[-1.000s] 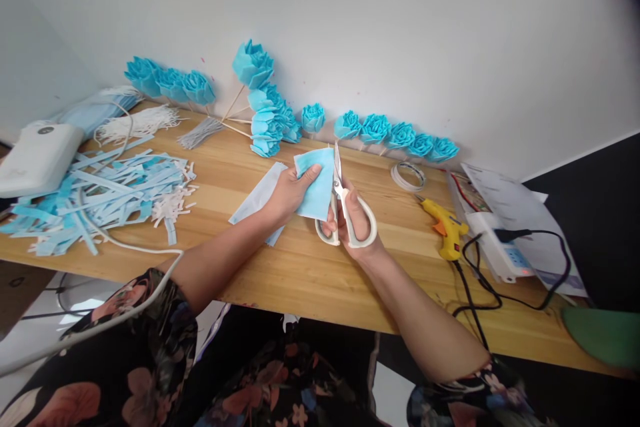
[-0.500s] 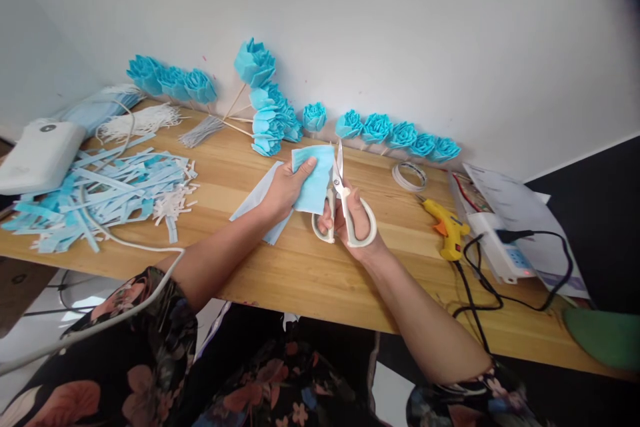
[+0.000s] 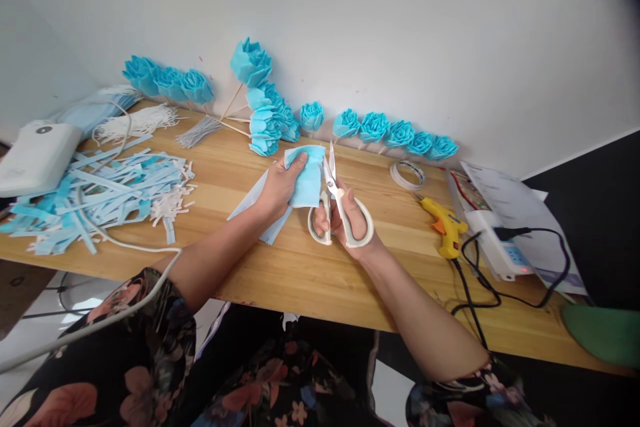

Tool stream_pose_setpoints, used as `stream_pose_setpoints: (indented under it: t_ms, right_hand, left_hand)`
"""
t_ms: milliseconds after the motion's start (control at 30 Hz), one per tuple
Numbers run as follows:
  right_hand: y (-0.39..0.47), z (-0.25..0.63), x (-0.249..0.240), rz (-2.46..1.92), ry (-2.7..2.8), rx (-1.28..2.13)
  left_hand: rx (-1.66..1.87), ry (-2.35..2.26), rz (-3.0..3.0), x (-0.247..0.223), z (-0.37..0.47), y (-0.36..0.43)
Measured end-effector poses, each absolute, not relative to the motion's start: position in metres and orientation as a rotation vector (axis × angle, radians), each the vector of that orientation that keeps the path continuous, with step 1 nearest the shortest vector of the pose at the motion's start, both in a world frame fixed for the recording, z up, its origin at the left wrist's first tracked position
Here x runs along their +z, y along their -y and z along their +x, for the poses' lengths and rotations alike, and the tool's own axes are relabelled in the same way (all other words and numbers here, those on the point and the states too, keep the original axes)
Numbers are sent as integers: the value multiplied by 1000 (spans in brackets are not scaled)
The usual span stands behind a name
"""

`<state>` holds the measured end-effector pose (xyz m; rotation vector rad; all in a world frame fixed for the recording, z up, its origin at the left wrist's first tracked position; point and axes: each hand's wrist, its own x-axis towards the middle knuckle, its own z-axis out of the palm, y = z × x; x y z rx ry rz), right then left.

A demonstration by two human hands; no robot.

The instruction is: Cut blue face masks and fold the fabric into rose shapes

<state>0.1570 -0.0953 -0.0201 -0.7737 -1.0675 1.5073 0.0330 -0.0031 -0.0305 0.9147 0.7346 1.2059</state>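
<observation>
My left hand (image 3: 281, 185) pinches a light blue piece of fabric (image 3: 309, 180) above the table, thumb on top. In my right hand (image 3: 353, 217) is a pair of white-handled scissors (image 3: 331, 185), with fingers through the loops. Its blades point up and stand slightly apart, close beside the fabric's right edge; whether they touch it I cannot tell. Beneath my left hand, a pale blue sheet (image 3: 275, 227) lies on the wooden table, partly covered by the hand and forearm.
Blue fabric flowers on sticks (image 3: 374, 127) line the wall. Cut strips (image 3: 120, 187) lie heaped at left near a white device (image 3: 37, 157) with a cable. To the right are a tape roll (image 3: 407, 175), a yellow glue gun (image 3: 444, 225) and a power strip (image 3: 497, 247).
The fabric in my left hand has shifted a little left and its right side has tilted. My right hand has moved slightly left with the scissors, their blades still apart.
</observation>
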Motion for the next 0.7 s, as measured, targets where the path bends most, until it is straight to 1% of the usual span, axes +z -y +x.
stream_pose_setpoints:
  t_ms: [167, 300, 500, 700]
  right_hand:
    - [95, 157, -20, -771, 1083, 1504]
    - [95, 157, -18, -770, 1056, 1492]
    - [94, 159, -17, -799, 1036, 1434]
    - [93, 159, -20, -793, 994, 1399]
  left_hand:
    - [1192, -731, 910, -31, 33, 4]
    - [1081, -728, 962, -29, 32, 8]
    - [1044, -748, 1043, -28, 33, 13]
    - [928, -704, 1023, -29, 35, 17]
